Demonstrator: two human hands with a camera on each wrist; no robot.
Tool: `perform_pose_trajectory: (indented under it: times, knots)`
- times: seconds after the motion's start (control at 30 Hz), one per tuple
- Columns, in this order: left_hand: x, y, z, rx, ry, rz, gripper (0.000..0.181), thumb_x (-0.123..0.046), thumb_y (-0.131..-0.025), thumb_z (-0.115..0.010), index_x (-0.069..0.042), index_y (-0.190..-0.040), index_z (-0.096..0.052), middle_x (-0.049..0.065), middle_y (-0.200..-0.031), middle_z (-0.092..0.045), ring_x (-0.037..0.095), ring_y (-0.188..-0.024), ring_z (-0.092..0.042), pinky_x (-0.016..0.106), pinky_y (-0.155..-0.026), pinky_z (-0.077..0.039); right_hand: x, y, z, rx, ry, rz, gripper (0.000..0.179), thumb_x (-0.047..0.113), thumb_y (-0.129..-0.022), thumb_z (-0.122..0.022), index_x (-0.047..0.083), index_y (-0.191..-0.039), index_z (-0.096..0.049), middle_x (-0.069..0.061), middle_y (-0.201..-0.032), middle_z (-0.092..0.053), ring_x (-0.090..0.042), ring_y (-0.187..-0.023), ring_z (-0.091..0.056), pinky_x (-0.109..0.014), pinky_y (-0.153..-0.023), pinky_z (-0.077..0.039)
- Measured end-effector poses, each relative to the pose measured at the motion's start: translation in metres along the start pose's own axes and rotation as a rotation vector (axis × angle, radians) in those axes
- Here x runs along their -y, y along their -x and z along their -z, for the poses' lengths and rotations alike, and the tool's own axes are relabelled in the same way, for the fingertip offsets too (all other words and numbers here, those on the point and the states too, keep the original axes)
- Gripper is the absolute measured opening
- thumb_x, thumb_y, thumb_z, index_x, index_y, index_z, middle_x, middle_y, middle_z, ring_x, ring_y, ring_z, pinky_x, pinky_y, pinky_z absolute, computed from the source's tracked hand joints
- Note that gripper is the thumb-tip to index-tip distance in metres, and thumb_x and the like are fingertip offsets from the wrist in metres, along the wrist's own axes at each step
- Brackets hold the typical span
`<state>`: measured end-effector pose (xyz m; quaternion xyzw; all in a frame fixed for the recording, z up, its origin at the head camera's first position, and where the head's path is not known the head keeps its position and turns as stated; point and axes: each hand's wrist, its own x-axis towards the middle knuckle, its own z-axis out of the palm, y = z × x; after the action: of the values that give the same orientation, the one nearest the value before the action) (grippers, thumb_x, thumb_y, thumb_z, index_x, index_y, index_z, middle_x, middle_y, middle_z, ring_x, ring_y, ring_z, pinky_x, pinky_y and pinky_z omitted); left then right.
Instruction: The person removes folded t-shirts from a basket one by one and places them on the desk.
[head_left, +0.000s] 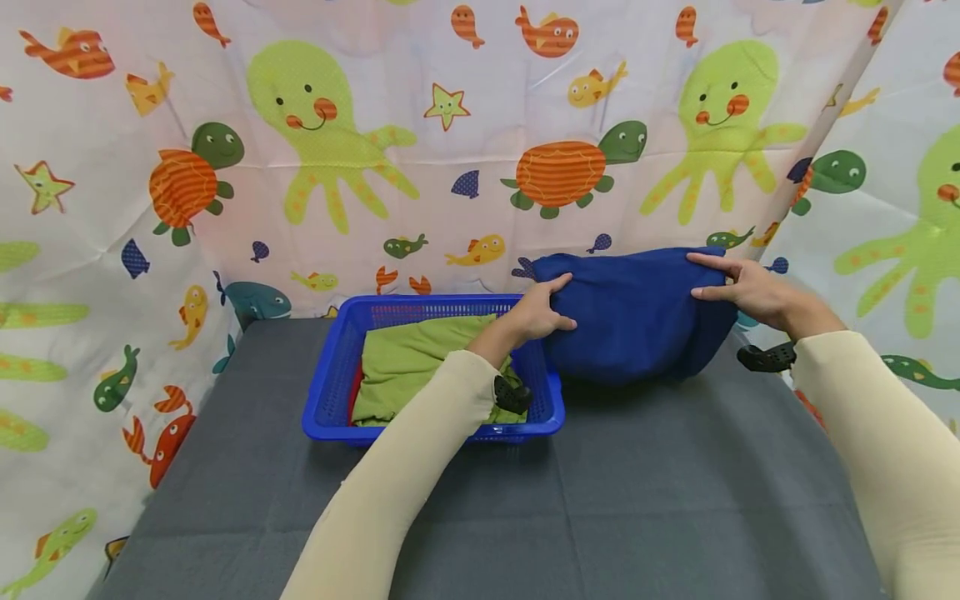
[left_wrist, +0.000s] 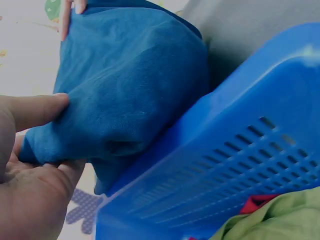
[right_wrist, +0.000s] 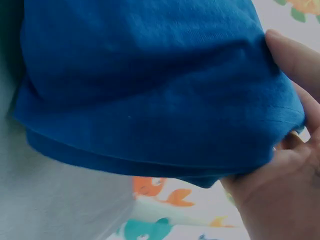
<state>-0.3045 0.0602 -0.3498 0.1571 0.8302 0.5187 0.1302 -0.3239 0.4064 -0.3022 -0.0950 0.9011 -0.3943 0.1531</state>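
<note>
A folded dark blue cloth (head_left: 630, 321), garment-like with a hemmed edge, hangs between both hands just right of the basket. My left hand (head_left: 528, 312) grips its left end above the basket's right rim, thumb and fingers on either side of the fabric. At the other end my right hand (head_left: 750, 292) pinches the upper right corner. Close up in the right wrist view, the cloth's lower edge (right_wrist: 120, 160) shows two layers. The blue plastic basket (head_left: 322, 400) holds a folded green cloth (head_left: 412, 358), with a bit of red cloth (left_wrist: 257, 203) under it.
Grey fabric covers the table (head_left: 675, 483). A white curtain (head_left: 450, 217) printed with sea animals stands along the back, with more of it at the left and right sides. The basket's right wall lies beneath my left forearm.
</note>
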Motion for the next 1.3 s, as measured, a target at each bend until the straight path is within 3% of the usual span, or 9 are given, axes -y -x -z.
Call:
perform_pose_trajectory:
  times: [0.27, 0.43, 0.7, 0.83, 1.07, 1.3]
  knots:
    - [0.007, 0.001, -0.017, 0.102, -0.059, 0.043, 0.087, -0.004, -0.092, -0.071, -0.01, -0.162, -0.021, 0.012, -0.169, -0.021, 0.027, -0.158, -0.019, 0.042, -0.128, -0.022, -0.037, 0.001, -0.012, 0.075, 0.018, -0.029, 0.079, 0.03, -0.1, -0.065, 0.013, -0.162, -0.019, -0.033, -0.166, 0.0, -0.057, -0.15, -0.004, -0.077, -0.115, -0.011]
    - [0.011, 0.001, -0.027, 0.151, -0.096, 0.056, 0.088, -0.004, -0.092, -0.072, -0.007, -0.162, -0.018, 0.01, -0.17, -0.02, 0.025, -0.158, -0.019, 0.04, -0.128, -0.022, -0.054, 0.001, -0.019, 0.099, 0.005, -0.044, 0.079, 0.027, -0.099, -0.065, 0.009, -0.161, -0.019, -0.035, -0.165, 0.003, -0.059, -0.149, -0.003, -0.078, -0.113, -0.014]
    - [0.01, -0.001, -0.039, 0.148, -0.093, 0.031, 0.09, -0.002, -0.091, -0.072, -0.008, -0.163, -0.017, 0.01, -0.17, -0.02, 0.025, -0.158, -0.02, 0.041, -0.126, -0.025, -0.065, 0.002, -0.017, 0.036, 0.041, -0.072, 0.08, 0.026, -0.098, -0.067, 0.006, -0.16, -0.02, -0.038, -0.163, 0.003, -0.061, -0.149, -0.001, -0.079, -0.113, -0.013]
    - [0.011, -0.002, -0.043, 0.168, -0.062, 0.036, 0.093, -0.007, -0.09, -0.074, -0.011, -0.163, -0.017, 0.008, -0.17, -0.019, 0.026, -0.158, -0.019, 0.044, -0.126, -0.027, -0.064, 0.005, -0.013, 0.035, 0.037, -0.073, 0.081, 0.026, -0.098, -0.067, 0.007, -0.16, -0.019, -0.037, -0.163, 0.004, -0.06, -0.149, 0.002, -0.078, -0.114, -0.011]
    - [0.015, -0.003, -0.049, 0.204, 0.069, 0.098, 0.093, -0.025, -0.091, -0.076, -0.016, -0.164, -0.018, 0.008, -0.17, -0.021, 0.032, -0.147, -0.042, 0.05, -0.115, -0.043, -0.07, 0.008, -0.013, 0.071, 0.026, -0.108, 0.081, 0.035, -0.101, -0.061, 0.008, -0.162, -0.015, -0.036, -0.163, 0.011, -0.06, -0.149, 0.004, -0.079, -0.114, -0.009]
    - [0.012, -0.001, -0.058, 0.241, 0.168, 0.162, 0.09, -0.036, -0.095, -0.07, -0.019, -0.164, -0.014, 0.005, -0.171, -0.017, 0.029, -0.153, -0.033, 0.053, -0.118, -0.037, -0.08, 0.009, -0.012, 0.101, -0.019, -0.152, 0.082, 0.048, -0.103, -0.051, 0.009, -0.162, -0.009, -0.033, -0.163, 0.018, -0.061, -0.148, 0.007, -0.08, -0.113, -0.008]
